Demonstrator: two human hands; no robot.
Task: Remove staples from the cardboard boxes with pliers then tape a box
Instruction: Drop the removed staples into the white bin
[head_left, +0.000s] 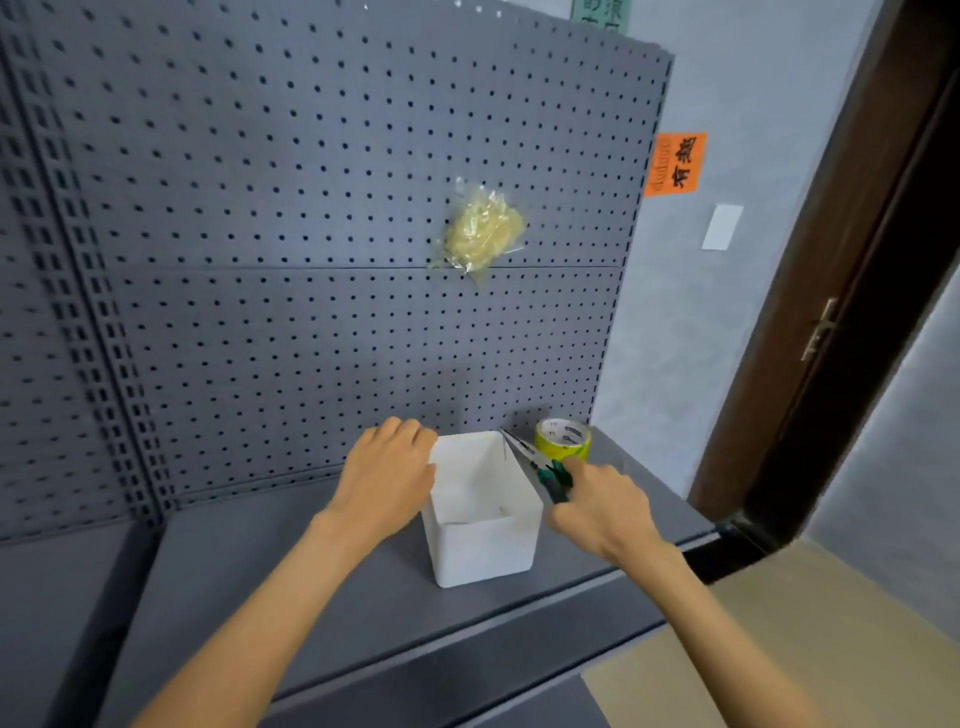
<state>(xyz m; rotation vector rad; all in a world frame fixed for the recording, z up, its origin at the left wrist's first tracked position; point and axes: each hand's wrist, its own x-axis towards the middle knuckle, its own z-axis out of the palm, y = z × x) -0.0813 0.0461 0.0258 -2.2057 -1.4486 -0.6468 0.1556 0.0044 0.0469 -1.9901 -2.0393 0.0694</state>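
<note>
A small open white box (483, 545) stands on the grey shelf (322, 582). My left hand (387, 475) holds the box's far left corner, fingers curled over its rim. Green-handled pliers (537, 465) are gripped in my right hand (597, 501). Their shut tips sit at the box's far right rim, where a thin staple hangs down. A yellow roll of tape (563, 439) stands just behind the pliers, against the back panel.
A grey pegboard (311, 208) backs the shelf; a clear bag of pale small parts (483, 228) hangs on it. The shelf's front edge runs below the box. A dark door frame (831, 312) and a tan floor lie to the right.
</note>
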